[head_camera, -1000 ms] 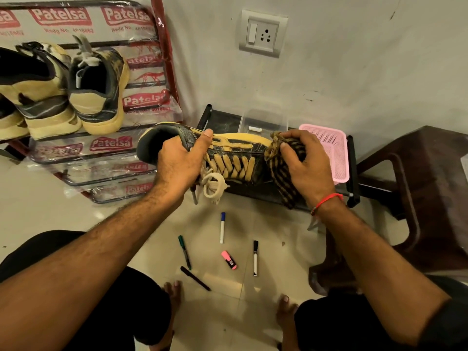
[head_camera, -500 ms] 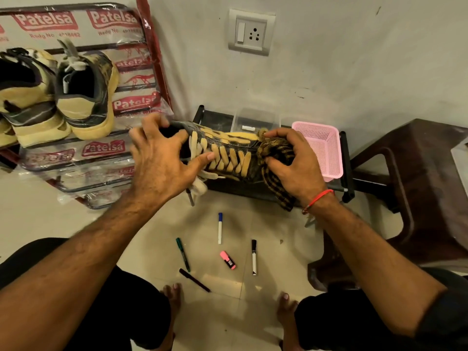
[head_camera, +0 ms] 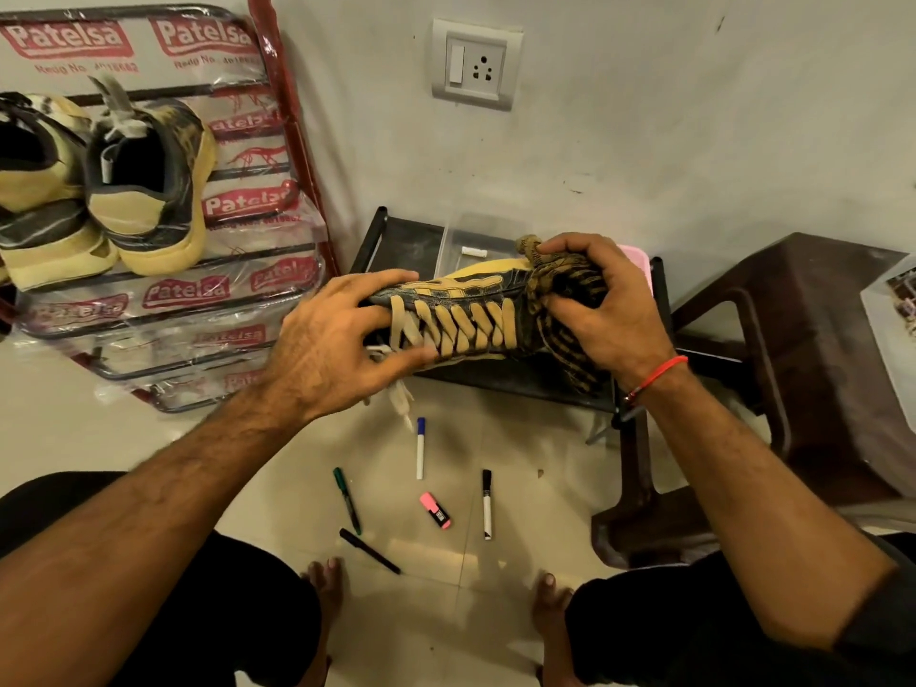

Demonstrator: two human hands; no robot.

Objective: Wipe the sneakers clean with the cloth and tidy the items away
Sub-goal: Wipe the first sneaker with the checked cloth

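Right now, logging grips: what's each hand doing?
Left hand: gripping the sneaker.
Right hand: gripping the cloth against the sneaker.

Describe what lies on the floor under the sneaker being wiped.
Under the sneaker lie five pens and a low black stand; the arms and sneaker cover whatever floor lies directly behind them.

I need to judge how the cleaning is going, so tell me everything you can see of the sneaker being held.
The sneaker is dark, cracked-looking material with yellow panels and wide yellowish laces crossing its top; loose lace ends hang below its heel end. It lies roughly level, toe to the right, held in the air in front of a low black stand. The left hand grips its heel end, fingers curled over the collar. The right hand presses a checked cloth around the toe, hiding it. Its sole is out of view.
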